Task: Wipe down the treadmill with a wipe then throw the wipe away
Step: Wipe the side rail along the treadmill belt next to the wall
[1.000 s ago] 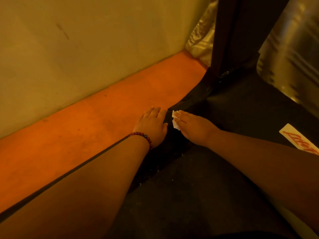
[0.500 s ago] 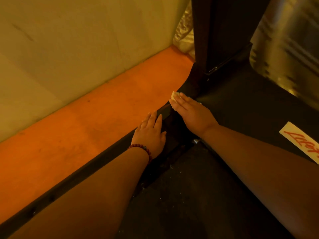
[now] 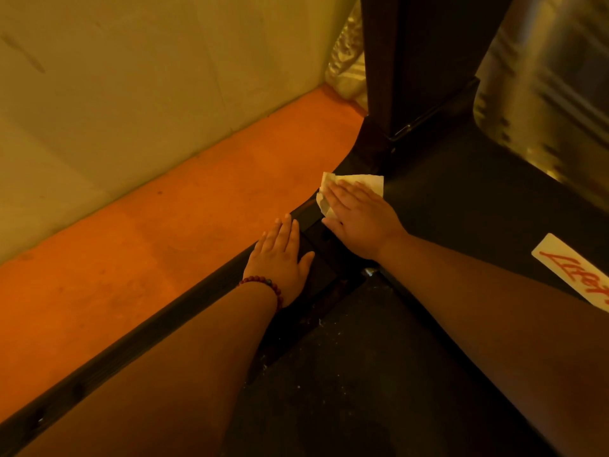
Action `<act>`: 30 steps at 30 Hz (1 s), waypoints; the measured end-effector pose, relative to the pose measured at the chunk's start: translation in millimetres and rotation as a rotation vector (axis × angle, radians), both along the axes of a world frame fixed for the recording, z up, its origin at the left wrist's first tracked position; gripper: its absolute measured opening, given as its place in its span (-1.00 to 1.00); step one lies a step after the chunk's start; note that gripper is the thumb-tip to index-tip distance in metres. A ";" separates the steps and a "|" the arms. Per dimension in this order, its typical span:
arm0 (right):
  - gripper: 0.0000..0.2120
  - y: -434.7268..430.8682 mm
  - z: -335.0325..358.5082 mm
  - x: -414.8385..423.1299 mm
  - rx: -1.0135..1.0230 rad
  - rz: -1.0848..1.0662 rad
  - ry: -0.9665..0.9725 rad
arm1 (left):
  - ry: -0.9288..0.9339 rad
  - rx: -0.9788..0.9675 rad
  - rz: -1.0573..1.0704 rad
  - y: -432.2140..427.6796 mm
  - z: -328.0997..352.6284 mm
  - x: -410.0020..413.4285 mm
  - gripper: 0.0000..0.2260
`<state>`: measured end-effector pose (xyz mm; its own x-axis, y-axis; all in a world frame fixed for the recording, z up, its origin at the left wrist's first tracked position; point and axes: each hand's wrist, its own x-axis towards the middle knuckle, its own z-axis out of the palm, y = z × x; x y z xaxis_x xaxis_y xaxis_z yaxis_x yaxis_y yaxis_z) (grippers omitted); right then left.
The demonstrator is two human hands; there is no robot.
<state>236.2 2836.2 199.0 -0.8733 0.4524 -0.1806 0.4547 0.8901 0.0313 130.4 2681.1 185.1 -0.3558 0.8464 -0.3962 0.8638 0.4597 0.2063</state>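
The left hand (image 3: 280, 255) rests flat on the left rail of the treadmill (image 3: 461, 225), fingers straight and together, and just right of it the right hand (image 3: 361, 222) presses the wipe (image 3: 370, 181) under flat, close-held fingers onto the front left corner, where an outward stroke could drag it over the curved edge onto the floor (image 3: 164, 242).

Reaches forward and down with bare left forearm (image 3: 184, 367) from lower left and bare right forearm (image 3: 494, 291) from the right edge. Lays bare left hand (image 3: 280, 258) palm down, fingers (image 3: 285, 232) straight and together, thumb out sideways. Sets bare right hand (image 3: 361, 222) just ahead, palm down, flat, pressing. Keeps hands near, not touching.
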 end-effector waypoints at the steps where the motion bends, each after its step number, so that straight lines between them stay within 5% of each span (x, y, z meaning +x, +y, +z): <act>1: -0.30 0.7 -0.1 -0.9 -0.042 0.005 -0.020 | -0.002 0.002 0.004 0.1 -0.9 -0.4 -0.41; 9: -0.22 20.4 10.5 -16.2 0.116 -0.131 -0.110 | 0.004 -0.016 0.021 1.5 -2.8 1.7 -0.41; 14: -0.25 12.4 0.3 -9.8 0.001 -0.021 -0.160 | 0.008 -0.028 -0.002 1.0 -2.9 -0.4 -0.42; 19: -0.22 22.5 4.8 -8.0 0.170 -0.159 -0.091 | 0.022 -0.013 -0.011 -0.3 -5.9 -0.8 -0.42; 23: -0.32 -1.7 -5.1 -9.8 -0.103 -0.022 -0.093 | 0.045 -0.004 -0.018 -1.6 -8.2 -0.4 -0.42; 28: -0.32 18.5 1.2 -3.4 0.080 -0.085 -0.109 | 0.039 -0.002 -0.018 -0.9 -8.1 -1.2 -0.42; 30: -0.31 7.0 -3.4 -9.1 -0.027 -0.107 -0.085 | 0.057 -0.001 -0.023 -1.2 -9.7 -0.2 -0.42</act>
